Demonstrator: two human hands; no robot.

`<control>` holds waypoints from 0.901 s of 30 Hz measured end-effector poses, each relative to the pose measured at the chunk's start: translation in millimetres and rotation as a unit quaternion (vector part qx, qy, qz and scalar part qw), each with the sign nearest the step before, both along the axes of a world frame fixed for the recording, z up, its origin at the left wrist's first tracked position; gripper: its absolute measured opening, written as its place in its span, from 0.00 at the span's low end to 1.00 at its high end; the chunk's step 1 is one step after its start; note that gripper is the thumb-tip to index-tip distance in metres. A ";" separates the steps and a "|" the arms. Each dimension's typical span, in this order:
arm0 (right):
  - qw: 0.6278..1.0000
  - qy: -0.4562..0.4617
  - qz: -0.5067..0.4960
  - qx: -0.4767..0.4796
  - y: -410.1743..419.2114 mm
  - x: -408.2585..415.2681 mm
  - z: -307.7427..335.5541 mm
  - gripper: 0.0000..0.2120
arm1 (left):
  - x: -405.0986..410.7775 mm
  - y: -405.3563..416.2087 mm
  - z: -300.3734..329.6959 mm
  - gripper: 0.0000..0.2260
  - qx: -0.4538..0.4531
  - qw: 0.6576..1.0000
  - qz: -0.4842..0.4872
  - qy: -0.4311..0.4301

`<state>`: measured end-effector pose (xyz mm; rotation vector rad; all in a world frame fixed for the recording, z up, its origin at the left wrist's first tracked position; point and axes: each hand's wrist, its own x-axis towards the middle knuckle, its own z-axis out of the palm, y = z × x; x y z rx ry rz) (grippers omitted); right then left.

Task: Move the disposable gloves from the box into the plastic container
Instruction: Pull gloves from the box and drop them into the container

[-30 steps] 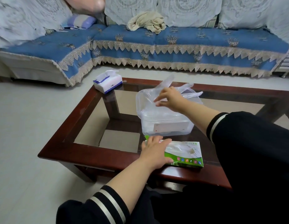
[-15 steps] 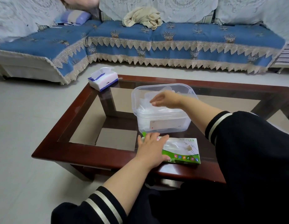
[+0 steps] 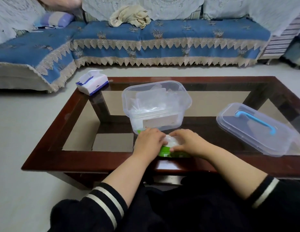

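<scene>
My left hand (image 3: 148,142) pressed the green cardboard glove box (image 3: 164,151) steady on the worktop (image 3: 75,158). My right hand (image 3: 186,141) pinched clear gloves (image 3: 170,141) at its opening, ready for the clear plastic container (image 3: 156,104) at 12 o'clock, which already held some.

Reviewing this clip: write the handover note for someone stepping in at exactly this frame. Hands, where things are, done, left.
Left hand: rests on the green glove box, steadying it.
Right hand: at the box opening, fingers on the clear gloves; a firm pinch can't be confirmed.
Plastic container: open, just behind the box, already holding gloves.
Lid: off, on the table's right side.
Done: some gloves moved.
Left: pull out the rest and drop them in.
</scene>
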<state>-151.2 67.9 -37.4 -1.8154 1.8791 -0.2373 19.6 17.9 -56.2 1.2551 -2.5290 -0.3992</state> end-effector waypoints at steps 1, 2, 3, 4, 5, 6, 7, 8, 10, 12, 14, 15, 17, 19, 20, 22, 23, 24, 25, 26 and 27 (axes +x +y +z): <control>1.000 0.022 0.004 0.006 1.7 -0.7 -5.7 0.32 | -2.3 -0.9 0.7 0.09 0.021 0.999 0.015 0.019; 1.000 0.031 0.001 0.001 0.7 -0.9 -9.5 0.33 | -3.2 -2.6 0.9 0.08 0.032 0.999 0.027 0.032; 0.999 0.031 -0.004 -0.007 -0.7 -1.3 -13.0 0.33 | -4.2 -3.5 0.4 0.08 0.028 0.999 0.031 0.032; 1.000 0.027 -0.009 -0.011 -0.4 -2.0 -14.2 0.33 | -6.3 -3.0 0.5 0.08 0.012 0.999 0.025 0.021; 1.000 0.022 -0.013 -0.013 -0.4 -1.6 -14.4 0.33 | -7.5 -2.9 0.0 0.08 -0.010 1.000 0.014 0.007; 1.000 0.017 -0.016 -0.012 -0.5 -1.4 -14.7 0.32 | -8.3 -2.1 0.7 0.08 -0.034 0.999 0.000 -0.005; 1.000 0.017 -0.018 -0.011 0.2 -2.1 -14.7 0.32 | -9.0 -0.5 1.6 0.08 -0.053 0.998 -0.014 -0.017; 1.000 0.018 -0.018 -0.009 0.3 -1.5 -14.6 0.32 | -8.2 0.1 2.1 0.08 -0.071 0.997 -0.025 -0.024; 1.000 0.018 -0.022 -0.005 2.0 -1.6 -13.6 0.31 | -8.2 2.7 3.7 0.07 -0.104 0.993 -0.046 -0.026; 1.000 0.022 -0.020 -0.006 0.1 1.7 -12.0 0.30 | -4.6 3.0 5.1 0.05 -0.123 0.991 -0.056 -0.020; 0.999 0.033 -0.019 -0.007 0.8 3.2 -10.2 0.29 | -4.2 2.6 6.2 0.03 -0.140 0.988 -0.068 -0.014; 0.999 0.037 -0.017 -0.008 1.9 2.4 -9.3 0.29 | -5.0 3.3 6.7 0.03 -0.149 0.986 -0.076 -0.008; 0.999 0.043 -0.016 -0.008 3.6 1.0 -7.8 0.28 | -6.8 5.2 9.5 0.05 -0.169 0.982 -0.088 0.011; 0.999 0.046 -0.016 -0.009 5.6 -0.5 -7.2 0.28 | -9.6 6.7 9.6 0.09 -0.188 0.978 -0.090 0.029; 0.999 0.051 -0.014 -0.009 5.4 0.2 -6.2 0.28 | -9.3 7.4 9.5 0.08 -0.191 0.977 -0.085 0.037; 0.998 0.062 -0.009 -0.010 5.6 0.0 -5.9 0.27 | -10.6 10.0 10.3 0.06 -0.186 0.978 -0.077 0.054; 0.998 0.065 -0.008 -0.011 5.7 -0.6 -6.1 0.26 | -12.0 10.9 10.6 0.08 -0.179 0.979 -0.073 0.063; 0.998 0.068 -0.007 -0.014 5.6 -0.6 -6.2 0.26 | -12.5 11.0 10.5 0.09 -0.173 0.980 -0.066 0.074; 0.997 0.071 -0.006 -0.015 5.5 -0.9 -6.6 0.25 | -13.9 11.1 10.4 0.10 -0.160 0.982 -0.056 0.085; 0.997 0.074 -0.003 -0.016 5.4 -1.1 -7.5 0.25 | -14.7 10.4 9.4 0.09 -0.138 0.985 -0.045 0.099; 0.997 0.078 0.001 -0.017 5.1 -1.2 -8.8 0.26 | -14.6 9.2 8.8 0.07 -0.104 0.988 -0.031 0.111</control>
